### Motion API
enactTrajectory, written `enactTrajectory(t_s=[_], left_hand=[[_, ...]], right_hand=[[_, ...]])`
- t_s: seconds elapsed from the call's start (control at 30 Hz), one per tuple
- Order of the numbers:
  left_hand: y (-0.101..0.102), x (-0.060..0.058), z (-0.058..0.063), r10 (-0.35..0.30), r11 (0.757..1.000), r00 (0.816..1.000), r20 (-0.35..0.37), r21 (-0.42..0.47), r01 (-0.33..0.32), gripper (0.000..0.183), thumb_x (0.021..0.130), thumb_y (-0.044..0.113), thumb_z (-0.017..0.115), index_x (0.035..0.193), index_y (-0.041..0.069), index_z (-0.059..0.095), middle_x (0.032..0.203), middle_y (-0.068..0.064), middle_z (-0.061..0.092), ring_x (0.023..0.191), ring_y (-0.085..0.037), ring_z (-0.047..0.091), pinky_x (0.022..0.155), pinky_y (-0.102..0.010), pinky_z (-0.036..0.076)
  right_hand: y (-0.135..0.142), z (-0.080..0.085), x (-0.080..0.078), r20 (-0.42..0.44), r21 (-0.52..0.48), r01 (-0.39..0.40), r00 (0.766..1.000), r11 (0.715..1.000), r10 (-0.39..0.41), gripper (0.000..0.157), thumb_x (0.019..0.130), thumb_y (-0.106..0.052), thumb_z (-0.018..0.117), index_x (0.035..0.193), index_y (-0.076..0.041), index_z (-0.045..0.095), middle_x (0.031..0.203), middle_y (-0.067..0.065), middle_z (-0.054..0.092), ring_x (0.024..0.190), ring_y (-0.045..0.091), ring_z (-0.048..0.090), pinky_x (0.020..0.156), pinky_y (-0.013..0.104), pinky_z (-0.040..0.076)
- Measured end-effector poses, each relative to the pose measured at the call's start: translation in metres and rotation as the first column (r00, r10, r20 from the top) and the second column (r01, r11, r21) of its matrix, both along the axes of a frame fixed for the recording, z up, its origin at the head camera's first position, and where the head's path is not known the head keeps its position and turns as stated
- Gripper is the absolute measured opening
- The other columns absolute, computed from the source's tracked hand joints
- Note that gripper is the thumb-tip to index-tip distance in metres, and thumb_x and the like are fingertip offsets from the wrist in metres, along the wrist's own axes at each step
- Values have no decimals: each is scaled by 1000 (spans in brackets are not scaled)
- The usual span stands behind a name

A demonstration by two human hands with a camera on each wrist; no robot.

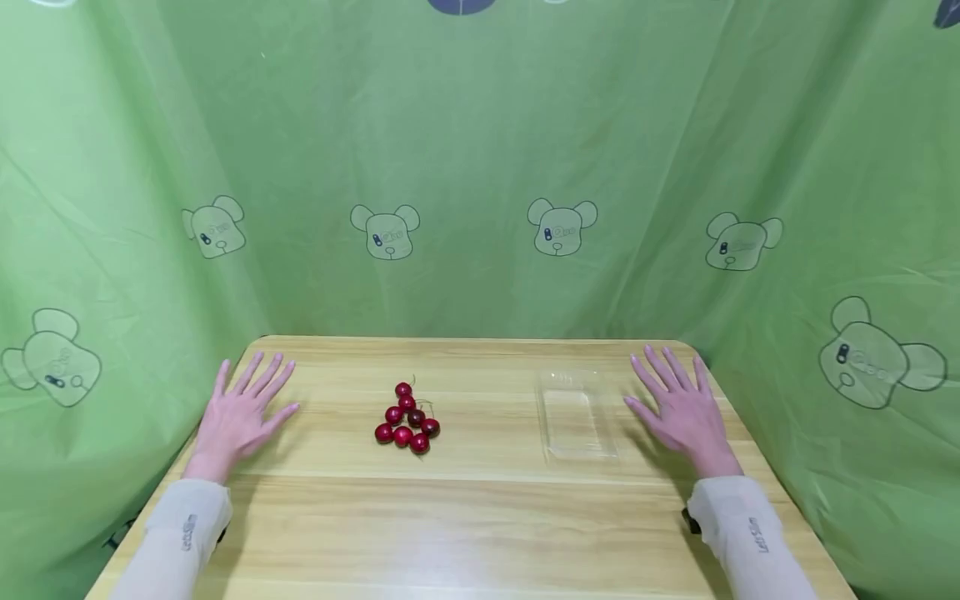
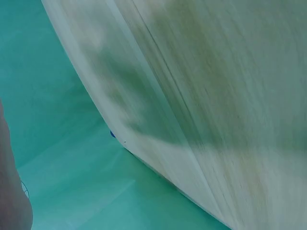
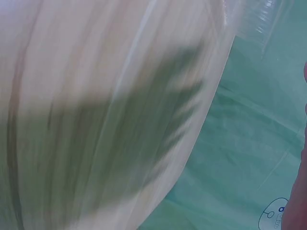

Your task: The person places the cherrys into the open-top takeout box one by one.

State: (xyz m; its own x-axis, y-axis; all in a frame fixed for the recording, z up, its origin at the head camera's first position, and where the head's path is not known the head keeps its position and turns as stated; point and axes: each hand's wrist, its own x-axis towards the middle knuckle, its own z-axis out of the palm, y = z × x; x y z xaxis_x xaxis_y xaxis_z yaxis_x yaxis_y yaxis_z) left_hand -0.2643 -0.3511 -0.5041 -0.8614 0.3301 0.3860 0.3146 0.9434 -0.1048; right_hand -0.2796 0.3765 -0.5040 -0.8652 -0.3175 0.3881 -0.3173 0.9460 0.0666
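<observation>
Several dark red cherries (image 1: 402, 436), some with stems, lie in a small cluster left of the table's middle. To their right is a clear plastic tray (image 1: 551, 450). My left hand (image 1: 238, 417) is spread with straight fingers at the table's left side, apart from the cherries. On the other side my right hand (image 1: 684, 412) is spread too, just right of the tray and holding nothing. Part of the tray (image 3: 261, 14) shows at the top of the right wrist view. Only an edge of the left hand (image 2: 14, 191) appears in the left wrist view.
The wooden table (image 1: 480, 533) has rounded far corners. A green curtain (image 1: 465, 125) printed with bear heads surrounds its back and sides. Hand shadows fall on the wood in both wrist views.
</observation>
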Motion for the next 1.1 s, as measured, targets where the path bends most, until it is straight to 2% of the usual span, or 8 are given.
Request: enactTrajectory(t_s=[0.13, 0.23, 0.4, 0.53, 0.63, 0.77, 0.93, 1.1], left_hand=[[1, 1, -1, 4, 1000, 1000, 10, 30, -4, 75, 100, 50, 59, 163, 20, 31, 172, -3, 20, 161, -31, 11, 127, -58, -13], [4, 1, -2, 8, 995, 999, 51, 101, -13, 71, 103, 46, 56, 163, 20, 30, 172, -5, 21, 161, -32, 14, 127, -60, -10], [14, 1, -4, 8, 979, 992, 125, 201, -33, 66, 107, 42, 51, 164, 19, 28, 169, -13, 29, 156, -39, 23, 125, -67, 5], [23, -2, -8, 5, 966, 983, 181, 253, -51, 66, 108, 38, 49, 165, 16, 25, 167, -19, 31, 152, -46, 29, 123, -69, 15], [31, -5, -10, 0, 947, 972, 237, 311, -76, 64, 110, 38, 46, 165, 15, 22, 166, -20, 32, 149, -49, 33, 119, -72, 22], [43, -9, -12, -11, 912, 957, 289, 396, -109, 63, 111, 42, 41, 165, 15, 23, 159, -23, 43, 139, -51, 44, 109, -75, 34], [57, -17, -15, -73, 844, 938, 339, 522, -122, 63, 111, 42, 44, 165, 14, 25, 147, -23, 56, 123, -46, 59, 101, -70, 45], [69, -24, -17, -131, 775, 913, 387, 614, -149, 60, 111, 34, 48, 163, 11, 29, 137, -20, 61, 110, -34, 65, 94, -58, 53]], right_hand=[[-7, 0, 0, 66, -116, 12, 998, 993, -4, 72, 107, -53, 43, 166, -18, 21, 175, 5, 6, 162, 29, -3, 128, 57, -12], [-13, 3, 1, 155, -279, 33, 988, 960, 11, 71, 109, -50, 39, 167, -19, 12, 175, 5, 1, 161, 37, 0, 127, 63, -7], [-19, 8, 2, 268, -514, 91, 962, 853, 59, 66, 112, -47, 35, 166, -29, 2, 175, 10, 1, 156, 51, 11, 116, 79, 10], [-22, 8, 2, 300, -646, 103, 945, 757, 127, 61, 114, -43, 30, 166, -29, 2, 172, 24, 9, 150, 56, 21, 113, 81, 17], [-24, 5, 1, 317, -709, 110, 932, 697, 175, 58, 114, -42, 21, 166, -28, 0, 169, 27, 14, 144, 56, 31, 111, 80, 23], [-27, -1, -1, 343, -756, 138, 917, 640, 206, 57, 114, -43, 10, 166, -26, -3, 166, 28, 20, 134, 50, 42, 106, 73, 36], [-30, -12, -5, 375, -790, 199, 905, 580, 200, 60, 113, -45, 7, 167, -21, 0, 156, 30, 32, 115, 36, 54, 91, 49, 52], [-33, -22, -7, 405, -844, 271, 888, 463, 219, 64, 112, -50, 11, 167, -18, 3, 142, 26, 39, 96, 23, 57, 81, 37, 57]])
